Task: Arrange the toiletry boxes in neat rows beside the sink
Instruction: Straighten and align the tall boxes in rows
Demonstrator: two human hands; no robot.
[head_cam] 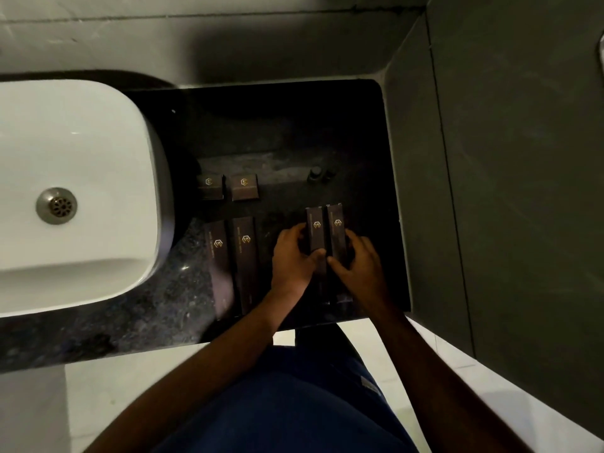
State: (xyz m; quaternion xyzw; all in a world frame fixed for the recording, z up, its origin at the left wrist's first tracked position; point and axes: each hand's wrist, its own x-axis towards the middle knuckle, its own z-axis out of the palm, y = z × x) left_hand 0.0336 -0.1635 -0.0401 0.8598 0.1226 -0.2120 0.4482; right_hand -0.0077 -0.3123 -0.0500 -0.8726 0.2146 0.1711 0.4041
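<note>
Dark brown toiletry boxes with gold logos lie on a black counter [359,132] right of the white sink [75,191]. Two small boxes [210,187] [244,187] sit side by side at the back. Two long boxes [218,256] [245,256] lie parallel in front of them. Further right, two more long boxes [315,228] [336,228] lie pressed together. My left hand [291,256] grips the left one of this pair and my right hand [359,256] grips the right one. Their near ends are hidden under my fingers.
Two small dark bottles [315,174] stand behind the held pair. Grey tiled walls close the counter at the back and right. The counter's front edge runs just below my wrists, with pale floor tiles beneath.
</note>
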